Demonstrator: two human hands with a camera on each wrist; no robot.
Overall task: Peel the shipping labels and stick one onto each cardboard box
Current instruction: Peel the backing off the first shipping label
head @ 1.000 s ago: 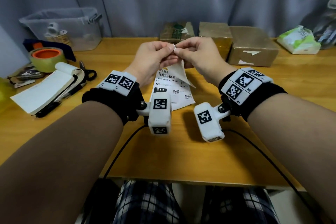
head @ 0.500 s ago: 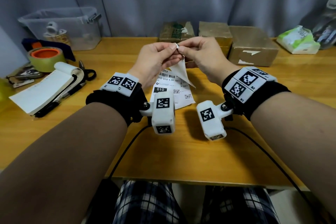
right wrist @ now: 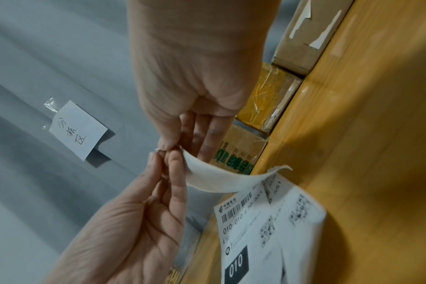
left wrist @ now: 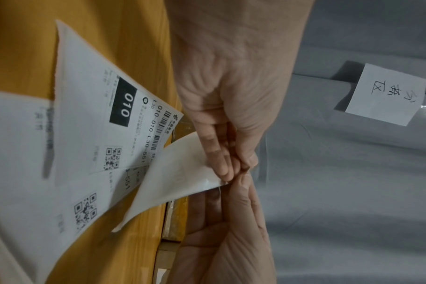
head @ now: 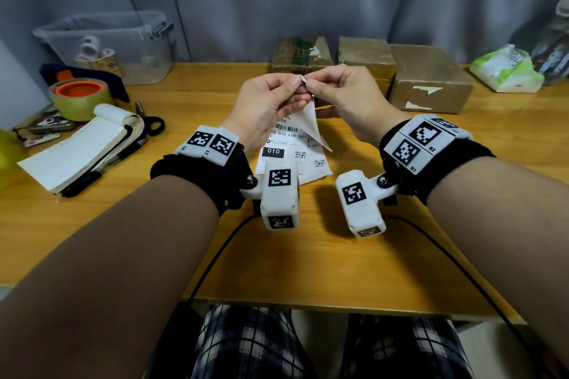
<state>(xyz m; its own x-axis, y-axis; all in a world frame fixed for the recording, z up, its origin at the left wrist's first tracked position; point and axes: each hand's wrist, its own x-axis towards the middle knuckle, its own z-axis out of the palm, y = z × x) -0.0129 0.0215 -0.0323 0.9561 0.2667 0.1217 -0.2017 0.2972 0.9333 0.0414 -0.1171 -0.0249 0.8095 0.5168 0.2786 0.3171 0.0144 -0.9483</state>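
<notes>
Hands barely shifted since earlier frame. Left hand (head: 271, 101) and right hand (head: 345, 95) pinch label (head: 308, 120) corner at frame centre, layers unseparated. Boxes (head: 428, 77) upper right wait.

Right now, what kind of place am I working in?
Probably a small parcel-packing desk at home or in an office, not a warehouse: a wooden table with cardboard boxes along the back, printed shipping labels by your hands, and a tape roll with scissors to the left.
</notes>
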